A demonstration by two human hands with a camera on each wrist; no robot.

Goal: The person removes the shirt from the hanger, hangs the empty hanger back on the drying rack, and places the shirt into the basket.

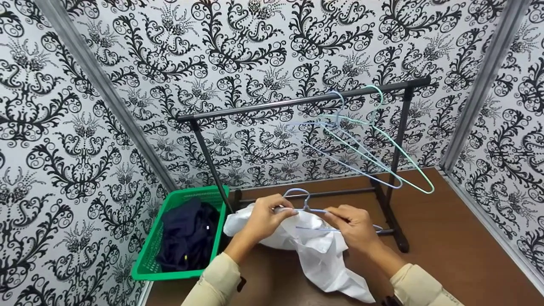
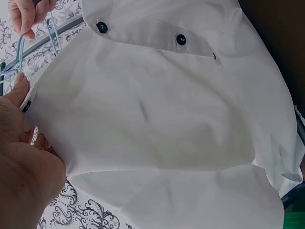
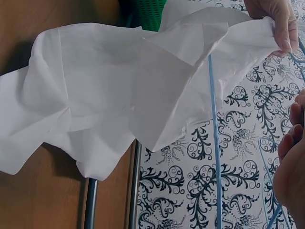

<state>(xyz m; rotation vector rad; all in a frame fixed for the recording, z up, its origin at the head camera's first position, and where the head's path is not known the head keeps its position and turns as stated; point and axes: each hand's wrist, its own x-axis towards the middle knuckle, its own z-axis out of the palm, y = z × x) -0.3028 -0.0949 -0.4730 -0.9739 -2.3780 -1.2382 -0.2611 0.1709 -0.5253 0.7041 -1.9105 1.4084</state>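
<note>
A white shirt (image 1: 323, 246) with dark buttons hangs bunched over the table from my left hand (image 1: 264, 216). In the left wrist view the thumb and fingers of that hand pinch the shirt (image 2: 157, 105) at its edge, beside a button (image 2: 26, 106). My right hand (image 1: 352, 225) grips one shoulder of a blue hanger (image 1: 316, 210), its hook pointing up between both hands. The lower bar of the hanger (image 3: 215, 138) passes in behind the shirt cloth in the right wrist view. The hanger's left arm is hidden by the shirt and hand.
A black clothes rack (image 1: 272, 105) stands behind, with a blue hanger (image 1: 340, 111) and a green hanger (image 1: 408, 157) on its right part. On the left is a green basket (image 1: 146, 255) with dark navy clothing (image 1: 187, 233) inside. Patterned walls enclose the brown table (image 1: 459, 238).
</note>
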